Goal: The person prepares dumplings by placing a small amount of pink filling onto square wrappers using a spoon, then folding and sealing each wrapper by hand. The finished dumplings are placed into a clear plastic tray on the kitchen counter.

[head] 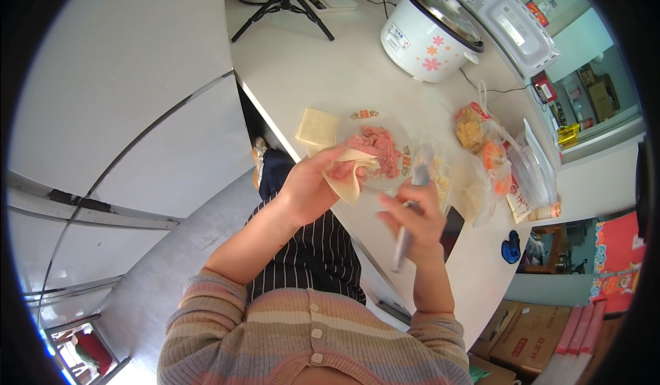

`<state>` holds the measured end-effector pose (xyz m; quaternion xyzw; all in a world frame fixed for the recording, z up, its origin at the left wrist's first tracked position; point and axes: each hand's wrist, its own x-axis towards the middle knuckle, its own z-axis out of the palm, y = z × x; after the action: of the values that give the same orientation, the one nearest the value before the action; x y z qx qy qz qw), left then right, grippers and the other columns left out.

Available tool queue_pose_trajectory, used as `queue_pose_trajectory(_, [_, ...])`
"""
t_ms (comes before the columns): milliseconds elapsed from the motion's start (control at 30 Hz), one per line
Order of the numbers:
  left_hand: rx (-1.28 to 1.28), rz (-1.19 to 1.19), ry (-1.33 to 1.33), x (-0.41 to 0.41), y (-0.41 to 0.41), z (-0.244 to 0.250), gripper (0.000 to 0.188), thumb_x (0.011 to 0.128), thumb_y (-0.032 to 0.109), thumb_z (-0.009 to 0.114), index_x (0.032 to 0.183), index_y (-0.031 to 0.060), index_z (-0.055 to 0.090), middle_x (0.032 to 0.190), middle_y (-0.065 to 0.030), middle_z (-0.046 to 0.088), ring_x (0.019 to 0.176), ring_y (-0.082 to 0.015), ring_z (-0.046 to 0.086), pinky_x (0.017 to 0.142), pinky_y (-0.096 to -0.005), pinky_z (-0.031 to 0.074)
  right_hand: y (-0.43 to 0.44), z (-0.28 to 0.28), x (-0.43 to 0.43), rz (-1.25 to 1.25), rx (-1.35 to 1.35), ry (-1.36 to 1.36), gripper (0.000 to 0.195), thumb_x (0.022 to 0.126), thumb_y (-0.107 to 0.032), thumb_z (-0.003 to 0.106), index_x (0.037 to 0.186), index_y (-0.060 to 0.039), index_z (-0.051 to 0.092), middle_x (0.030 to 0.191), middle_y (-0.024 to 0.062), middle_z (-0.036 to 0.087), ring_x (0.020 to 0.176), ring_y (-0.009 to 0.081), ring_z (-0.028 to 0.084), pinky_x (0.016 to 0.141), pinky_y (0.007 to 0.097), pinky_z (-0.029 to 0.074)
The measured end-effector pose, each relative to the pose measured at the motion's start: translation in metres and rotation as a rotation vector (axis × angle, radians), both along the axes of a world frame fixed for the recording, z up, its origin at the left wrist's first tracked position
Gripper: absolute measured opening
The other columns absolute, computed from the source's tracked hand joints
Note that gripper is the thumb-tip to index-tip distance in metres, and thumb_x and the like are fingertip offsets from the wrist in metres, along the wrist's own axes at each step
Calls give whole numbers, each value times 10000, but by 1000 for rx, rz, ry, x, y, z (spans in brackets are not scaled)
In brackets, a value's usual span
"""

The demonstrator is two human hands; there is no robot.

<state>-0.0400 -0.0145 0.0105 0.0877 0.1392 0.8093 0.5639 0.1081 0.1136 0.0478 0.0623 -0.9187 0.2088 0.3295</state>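
My left hand [314, 184] holds a thin, pale dough wrapper [348, 186], partly folded around some pink minced meat. In my right hand [420, 215], just to the right, is a long metal utensil [405, 240]; motion blur hides its exact kind. Beyond my left hand lies a patterned plate [356, 123] with a mound of raw minced meat [381, 148] on it. A stack of square dough wrappers [318, 127] sits at the plate's left. Pale yellowish pieces [442, 185] lie in a clear tray, partly covered by my right hand.
A white rice cooker [428, 39] stands at the back, with a small black tripod [286, 1] left of it. Plastic bags of food [477, 132] and a small jar [545, 211] line the right side. A dark phone-like slab [454, 230] lies beside my right wrist.
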Motion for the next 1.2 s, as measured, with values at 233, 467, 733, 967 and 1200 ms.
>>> queue_pose_trajectory(233, [-42,138,228,16,-3,8,321,877,158,537,1148,-10,509,1079,-74,578,995,-150,540,855,-301,434,-12,11,-40,63,-120,74,186,657,-29,741,800,-52,622,826,53,477,731,174,517,643,279,421])
queue_pose_trajectory(467, [-86,409,692,26,-1,4,278,799,3,642,1072,-21,594,967,-59,624,849,-108,586,743,-232,481,-9,1,-48,157,-770,3,130,775,67,623,857,6,542,902,63,459,787,143,503,676,266,440])
queue_pose_trajectory(733, [-282,561,1199,15,-8,14,174,773,-28,640,946,-35,644,807,-96,642,630,-124,595,572,-229,494,-10,-6,-35,-5,-443,116,244,680,-51,741,860,-45,577,877,67,481,779,192,458,687,280,381])
queue_pose_trajectory(967, [-317,785,1607,10,-6,17,297,664,-106,637,945,-9,640,762,-111,624,662,-172,611,560,-242,483,-17,12,-40,28,118,155,226,669,-170,768,807,-54,632,899,69,486,774,189,459,708,286,381])
queue_pose_trajectory(1200, [-91,452,895,16,-10,17,238,762,-60,617,1000,-50,623,936,-119,619,776,-187,622,660,-271,515,-12,-3,-39,36,-477,124,98,748,-78,681,810,-12,641,882,56,493,759,157,446,645,264,361])
